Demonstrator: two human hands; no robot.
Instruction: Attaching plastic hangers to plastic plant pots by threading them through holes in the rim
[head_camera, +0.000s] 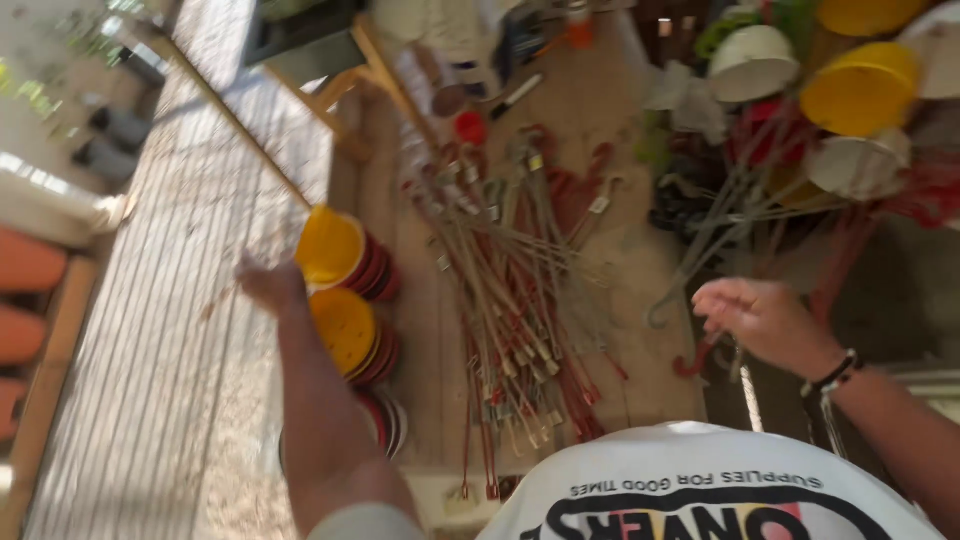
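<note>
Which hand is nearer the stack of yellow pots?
Left. The left hand is right beside the stack of yellow pots; the right hand is far across the bundle of wire hangers.

The whole picture is soft with motion blur; the left hand (270, 285) is smeared, so its fingers cannot be told apart, and whether it touches the stack of yellow and red pots (345, 262) beside it is not clear. The forearm covers part of the lowest pot stack (388, 420); the right hand (765, 320) hides what is under its palm; the yellow buckets (862, 85) are cut by the upper edge; the wire hangers (510, 300) blend together, too fine to count.
</note>
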